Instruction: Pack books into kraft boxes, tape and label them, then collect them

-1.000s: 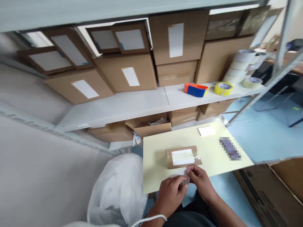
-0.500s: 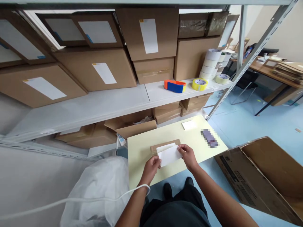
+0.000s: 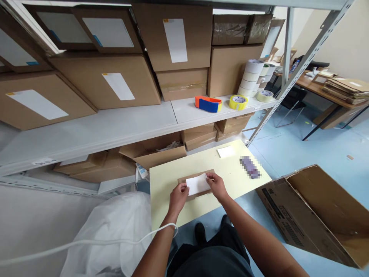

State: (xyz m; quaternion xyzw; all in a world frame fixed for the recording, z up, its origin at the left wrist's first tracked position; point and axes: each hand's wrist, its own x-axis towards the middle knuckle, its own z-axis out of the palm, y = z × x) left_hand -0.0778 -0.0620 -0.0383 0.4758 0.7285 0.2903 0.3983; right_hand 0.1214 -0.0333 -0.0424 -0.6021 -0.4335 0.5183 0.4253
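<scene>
Between my two hands is a white label sheet (image 3: pixel 197 184), held over a small brown cardboard box (image 3: pixel 207 172) on the pale yellow table. My left hand (image 3: pixel 178 196) pinches the sheet's left edge between thumb and fingers. At its upper right edge, my right hand (image 3: pixel 216 185) grips it the same way. Most of the box's top is hidden under the sheet, and I cannot tell whether the sheet touches it all over. Farther back on the table lies a small stack of white labels (image 3: pixel 226 151).
A pixelated phone-like object (image 3: pixel 250 167) lies on the table's right (image 3: pixel 161 204). Behind, a grey shelf (image 3: pixel 138 125) bears cartons, tape rolls (image 3: pixel 238 102) and an orange-blue strap (image 3: pixel 208 104). An open carton (image 3: pixel 288 215) stands at right, a white plastic bag (image 3: pixel 109 231) at left. A white cable (image 3: pixel 115 242) crosses my left forearm.
Both hands have carried the white sheet slightly away from me, over the box. It now covers the white patch seen on the box before. The whole view has shifted a little.
</scene>
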